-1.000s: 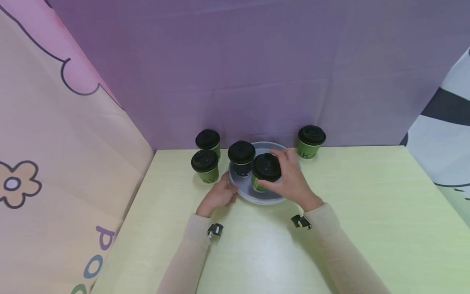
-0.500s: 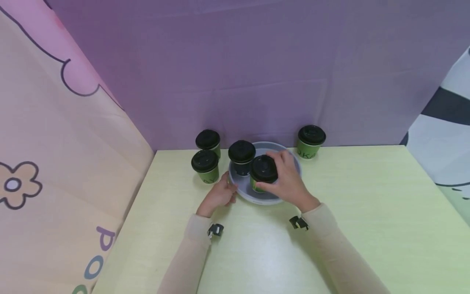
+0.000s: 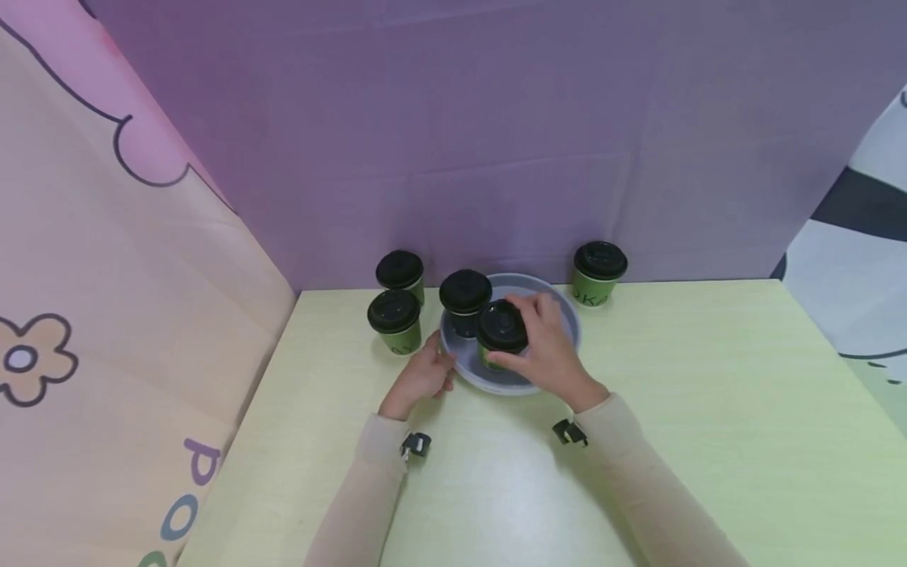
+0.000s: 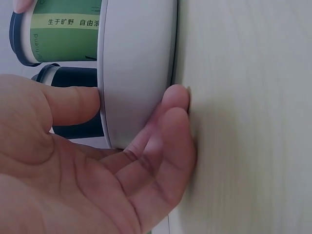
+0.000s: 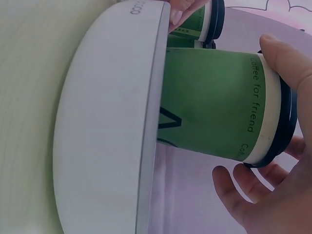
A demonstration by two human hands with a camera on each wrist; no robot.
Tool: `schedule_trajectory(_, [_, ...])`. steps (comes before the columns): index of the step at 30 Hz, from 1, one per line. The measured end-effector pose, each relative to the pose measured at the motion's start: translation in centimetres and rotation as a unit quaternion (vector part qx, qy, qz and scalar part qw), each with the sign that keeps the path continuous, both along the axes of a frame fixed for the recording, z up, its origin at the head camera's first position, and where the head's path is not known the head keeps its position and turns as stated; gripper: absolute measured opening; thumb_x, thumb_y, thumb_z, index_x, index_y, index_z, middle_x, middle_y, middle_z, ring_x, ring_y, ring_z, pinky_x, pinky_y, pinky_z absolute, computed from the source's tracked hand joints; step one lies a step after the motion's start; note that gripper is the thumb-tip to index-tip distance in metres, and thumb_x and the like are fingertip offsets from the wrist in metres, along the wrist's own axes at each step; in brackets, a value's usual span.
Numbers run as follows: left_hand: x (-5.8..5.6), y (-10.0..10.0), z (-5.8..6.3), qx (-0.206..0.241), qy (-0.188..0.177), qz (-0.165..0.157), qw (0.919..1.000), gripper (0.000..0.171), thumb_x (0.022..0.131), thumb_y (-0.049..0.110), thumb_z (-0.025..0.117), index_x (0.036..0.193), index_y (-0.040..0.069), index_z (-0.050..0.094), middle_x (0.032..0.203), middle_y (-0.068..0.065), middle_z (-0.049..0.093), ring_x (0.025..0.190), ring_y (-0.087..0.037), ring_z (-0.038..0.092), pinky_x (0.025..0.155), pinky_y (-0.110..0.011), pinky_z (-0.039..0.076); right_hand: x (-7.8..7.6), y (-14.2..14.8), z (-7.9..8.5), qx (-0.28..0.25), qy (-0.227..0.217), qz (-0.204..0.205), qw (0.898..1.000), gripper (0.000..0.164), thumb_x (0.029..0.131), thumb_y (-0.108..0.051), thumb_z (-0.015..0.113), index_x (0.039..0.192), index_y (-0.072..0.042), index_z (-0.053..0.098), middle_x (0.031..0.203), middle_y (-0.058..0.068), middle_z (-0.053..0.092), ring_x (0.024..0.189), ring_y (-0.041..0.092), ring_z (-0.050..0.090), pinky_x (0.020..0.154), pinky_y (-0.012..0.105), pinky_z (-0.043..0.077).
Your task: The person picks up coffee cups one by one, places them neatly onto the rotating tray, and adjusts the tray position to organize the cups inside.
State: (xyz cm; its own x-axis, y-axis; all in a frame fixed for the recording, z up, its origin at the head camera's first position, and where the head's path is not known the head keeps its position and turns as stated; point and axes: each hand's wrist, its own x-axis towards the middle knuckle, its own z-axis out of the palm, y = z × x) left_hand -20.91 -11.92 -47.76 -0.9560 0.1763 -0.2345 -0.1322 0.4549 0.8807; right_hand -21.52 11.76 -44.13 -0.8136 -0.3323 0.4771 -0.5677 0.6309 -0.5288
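My right hand (image 3: 556, 358) holds a green paper coffee cup (image 3: 501, 329) by its black lid, with the thumb on the near side and fingers on the far side. The cup stands upright at the front of a round grey tray (image 3: 505, 387). Behind and left of it on the tray is a dark cup (image 3: 465, 298), also black-lidded. At the tray's left edge, my left hand (image 3: 421, 374) grips it: in the left wrist view the thumb lies at the rim and the fingers (image 4: 173, 141) curl against the lower side wall (image 4: 136, 63).
Two green cups with black lids, a nearer one (image 3: 394, 321) and a farther one (image 3: 400, 272), stand left of the tray. Another green cup (image 3: 598, 272) stands at its back right. A purple cloth wall (image 3: 453, 157) rises behind the pale table (image 3: 708, 394).
My right hand and the green cup have shifted a little left across the tray, closer to the dark cup. The left hand keeps its place at the tray's edge.
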Motion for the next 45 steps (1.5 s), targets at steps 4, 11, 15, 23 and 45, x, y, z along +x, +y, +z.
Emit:
schedule_trajectory(4, [0.0,0.0,0.0,-0.005,0.012,0.005,0.9999,0.062,0.108,0.020,0.045,0.164,0.010,0.018,0.092,-0.017,0.065,0.068,-0.024,0.063,0.054,-0.030,0.051,-0.1,-0.3,-0.2,-0.006,0.006,0.004,1.000,0.100,0.070,-0.039,0.095,0.150,-0.006,0.044,0.129,0.020,0.045,0.120,0.034,0.043,0.101,0.053,0.045])
schedule_trajectory(11, [0.0,0.1,0.1,-0.008,0.015,0.018,0.9997,0.063,0.109,0.021,0.044,0.164,0.009,0.018,0.091,-0.015,0.065,0.066,-0.022,0.061,0.052,-0.027,0.049,-0.1,-0.7,-0.3,-0.007,0.006,0.005,1.000,0.096,0.074,-0.041,0.092,0.150,-0.007,0.044,0.131,0.020,0.043,0.122,0.033,0.041,0.100,0.050,0.047])
schedule_trajectory(15, [0.0,0.1,0.1,-0.011,0.016,0.026,0.9995,0.063,0.109,0.022,0.044,0.164,0.007,0.017,0.093,-0.016,0.066,0.066,-0.022,0.062,0.052,-0.026,0.049,0.0,-0.9,-0.2,-0.008,0.001,0.006,1.000,0.095,0.075,-0.039,0.092,0.151,-0.008,0.044,0.133,0.020,0.042,0.124,0.033,0.040,0.099,0.051,0.048])
schedule_trajectory(23, [-0.2,0.3,-0.2,-0.022,0.024,0.040,0.9987,0.061,0.109,0.024,0.043,0.164,0.009,0.021,0.091,-0.017,0.066,0.065,-0.020,0.061,0.051,-0.027,0.050,0.1,-1.5,0.0,0.008,-0.010,-0.001,1.000,0.095,0.077,-0.040,0.090,0.152,-0.007,0.043,0.134,0.021,0.042,0.125,0.034,0.041,0.099,0.050,0.050])
schedule_trajectory(45, [-0.1,0.6,-0.4,-0.045,0.059,0.047,0.9961,0.061,0.109,0.025,0.044,0.162,0.003,0.023,0.076,-0.011,0.065,0.052,-0.016,0.055,0.050,-0.029,0.047,0.3,-1.9,-0.8,0.008,-0.020,-0.007,1.000,0.096,0.082,-0.043,0.086,0.156,-0.007,0.036,0.140,0.022,0.035,0.129,0.037,0.034,0.099,0.052,0.049])
